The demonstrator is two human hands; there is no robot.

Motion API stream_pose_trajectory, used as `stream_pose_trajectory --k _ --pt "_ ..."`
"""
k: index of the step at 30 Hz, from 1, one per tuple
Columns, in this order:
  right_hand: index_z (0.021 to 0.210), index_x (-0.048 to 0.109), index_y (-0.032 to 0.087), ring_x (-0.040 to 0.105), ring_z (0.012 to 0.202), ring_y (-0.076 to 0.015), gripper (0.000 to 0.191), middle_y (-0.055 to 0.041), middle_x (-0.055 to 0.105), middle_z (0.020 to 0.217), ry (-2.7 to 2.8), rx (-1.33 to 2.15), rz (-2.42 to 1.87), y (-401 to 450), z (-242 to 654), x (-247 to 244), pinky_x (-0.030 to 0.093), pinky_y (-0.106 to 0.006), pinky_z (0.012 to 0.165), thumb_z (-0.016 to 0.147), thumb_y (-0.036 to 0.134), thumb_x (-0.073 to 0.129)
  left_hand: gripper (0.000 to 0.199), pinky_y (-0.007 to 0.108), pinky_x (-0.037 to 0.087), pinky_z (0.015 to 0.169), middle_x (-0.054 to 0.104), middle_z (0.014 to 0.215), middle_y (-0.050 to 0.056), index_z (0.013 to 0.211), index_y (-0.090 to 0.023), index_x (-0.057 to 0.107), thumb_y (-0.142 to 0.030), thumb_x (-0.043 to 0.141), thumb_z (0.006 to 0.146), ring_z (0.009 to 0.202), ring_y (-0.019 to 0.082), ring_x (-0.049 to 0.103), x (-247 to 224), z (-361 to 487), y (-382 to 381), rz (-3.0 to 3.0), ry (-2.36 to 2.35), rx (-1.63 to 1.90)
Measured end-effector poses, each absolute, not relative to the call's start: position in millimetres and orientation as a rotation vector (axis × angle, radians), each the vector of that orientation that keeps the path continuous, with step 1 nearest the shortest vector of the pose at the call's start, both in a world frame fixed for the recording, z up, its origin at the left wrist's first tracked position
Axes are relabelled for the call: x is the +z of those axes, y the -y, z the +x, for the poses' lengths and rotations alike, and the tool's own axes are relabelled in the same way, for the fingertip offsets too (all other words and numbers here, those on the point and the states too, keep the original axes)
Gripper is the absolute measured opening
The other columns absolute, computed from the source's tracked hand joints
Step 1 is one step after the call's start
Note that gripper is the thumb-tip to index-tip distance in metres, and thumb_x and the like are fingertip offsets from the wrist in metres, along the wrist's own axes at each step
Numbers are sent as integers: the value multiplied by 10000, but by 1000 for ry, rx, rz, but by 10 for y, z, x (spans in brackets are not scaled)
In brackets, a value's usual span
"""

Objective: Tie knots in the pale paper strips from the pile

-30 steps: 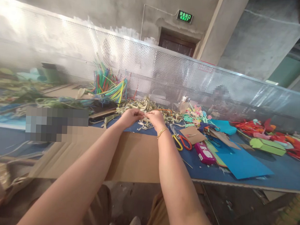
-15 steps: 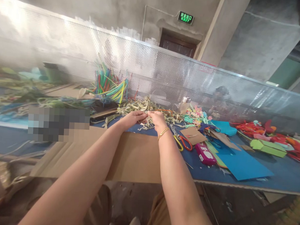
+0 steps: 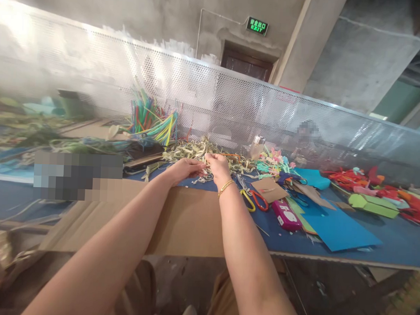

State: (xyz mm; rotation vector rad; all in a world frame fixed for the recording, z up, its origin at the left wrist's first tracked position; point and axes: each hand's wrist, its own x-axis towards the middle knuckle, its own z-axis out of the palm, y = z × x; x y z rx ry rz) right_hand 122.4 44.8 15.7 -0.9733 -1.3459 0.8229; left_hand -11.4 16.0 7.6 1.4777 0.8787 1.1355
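Over the near edge of a tangled pile of pale green-beige strips (image 3: 192, 150), both of my arms reach forward. My left hand (image 3: 186, 169) has its fingers drawn together, pointing right. Close beside it, my right hand (image 3: 218, 166), with a gold bracelet (image 3: 226, 188) at the wrist, is closed in a pinch. Whatever lies between the fingertips is too small to make out against the pile. A brown cardboard sheet (image 3: 193, 222) lies under my forearms at the table's front edge.
Right of my hands lie scissors with yellow and red handles (image 3: 259, 200), a purple packet (image 3: 286, 215) and blue sheets (image 3: 342, 226). Colourful thin tubes (image 3: 152, 120) stand at back left. A clear bottle (image 3: 258, 147) stands before the perforated metal screen (image 3: 199, 92).
My right fingertips have shifted slightly up and away from the left ones, opening a small gap between the hands. The whole view has drifted a little.
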Motion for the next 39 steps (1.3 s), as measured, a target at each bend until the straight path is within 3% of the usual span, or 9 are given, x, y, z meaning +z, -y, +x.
stream_pose_trajectory --k 5,10,15,22,29,39 --pt "784 618 160 568 628 -109 349 -6 640 694 1296 652 -1012 -452 1291 177 438 -212 609 722 502 588 369 236 445 556 683 724 56 810 -164 733 -321 855 500 621 130 590 67 -122 -214 1312 -801 1321" --pt "602 625 170 578 570 -133 454 -26 617 564 1517 596 -1174 -457 1276 135 425 -233 580 759 585 535 313 243 397 535 677 728 39 791 -178 718 -336 826 543 609 123 566 93 -167 -257 1271 -866 1557" --pt "650 667 180 606 587 -142 338 -20 660 601 1584 617 -1138 -481 1188 63 439 -238 583 741 498 594 319 247 362 546 657 666 11 783 -173 723 -395 803 568 564 106 496 122 -165 -227 1382 -898 1598" --pt "649 661 186 575 564 -121 275 4 644 598 1535 602 -1162 -486 1145 37 441 -230 585 714 448 605 353 243 392 615 682 690 15 791 -165 729 -392 820 536 645 121 539 122 -148 -215 1394 -919 1608" --pt "584 622 176 468 487 -88 252 42 549 504 1548 542 -1128 -447 1164 65 363 -198 508 669 413 634 394 265 445 648 685 699 29 837 -147 688 -380 818 547 688 145 602 81 -136 -280 1211 -921 1753" --pt "784 710 172 601 617 -129 284 -18 675 669 1589 742 -1030 -381 1047 34 451 -227 609 736 436 617 251 220 462 659 696 896 23 810 -200 541 -236 750 674 789 124 639 133 -159 -201 964 -669 1586"
